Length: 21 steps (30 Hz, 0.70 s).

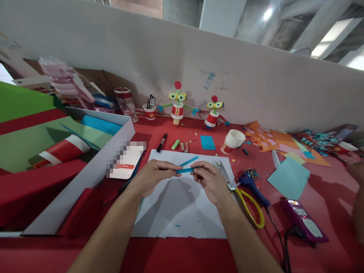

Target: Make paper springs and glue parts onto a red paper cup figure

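Observation:
Both my hands hover over a white sheet of paper [182,212] on the red table. My left hand [155,175] and my right hand [209,179] each pinch one end of a thin blue paper strip [184,170] held level between them. A second blue strip [189,161] lies on the white sheet just behind my fingers. Yellow-handled scissors [244,197] rest on the sheet's right edge, close to my right wrist.
A blue glue gun [254,187], a purple device [303,220] with a cord, a white paper cup [232,141], a black marker [162,142], coloured paper scraps [284,146] and two paper-cup figures [178,106] surround the sheet. A box [85,178] of coloured paper stands left. Another person's hand [356,170] shows at far right.

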Tool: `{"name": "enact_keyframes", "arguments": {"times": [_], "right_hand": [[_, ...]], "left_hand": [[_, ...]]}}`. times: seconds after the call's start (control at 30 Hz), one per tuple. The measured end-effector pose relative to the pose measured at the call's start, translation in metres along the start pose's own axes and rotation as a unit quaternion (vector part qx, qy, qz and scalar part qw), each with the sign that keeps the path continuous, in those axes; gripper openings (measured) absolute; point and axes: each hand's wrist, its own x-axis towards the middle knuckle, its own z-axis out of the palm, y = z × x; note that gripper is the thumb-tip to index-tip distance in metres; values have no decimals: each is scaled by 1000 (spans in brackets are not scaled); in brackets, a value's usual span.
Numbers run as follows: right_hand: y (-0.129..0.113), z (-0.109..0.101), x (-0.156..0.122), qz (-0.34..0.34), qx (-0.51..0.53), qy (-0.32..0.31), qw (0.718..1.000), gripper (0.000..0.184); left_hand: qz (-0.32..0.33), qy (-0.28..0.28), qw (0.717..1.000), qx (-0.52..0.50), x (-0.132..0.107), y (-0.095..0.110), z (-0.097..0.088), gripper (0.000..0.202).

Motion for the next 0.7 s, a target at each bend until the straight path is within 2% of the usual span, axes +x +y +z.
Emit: {"name": "enact_keyframes", "arguments": {"times": [0.17,0.37,0.43,0.57,0.7], "right_hand": [[1,0,0,-34,-14,-6,999,9],[1,0,-1,-49,-68,-15,996,8],[1,0,-2,-49,-98,-16,994,9],[3,0,-2,-51,-159,-26,986,12],[8,2,-2,-68,-220,-37,972,11]], "left_hand": [[34,-12,999,4,0,1,-1,21],[19,24,999,33,1,1,2,17],[14,11,999,40,1,-1,1,19],[-19,-54,997,60,1,-3,0,33],[-30,-73,993,90,2,-6,4,25]]}}
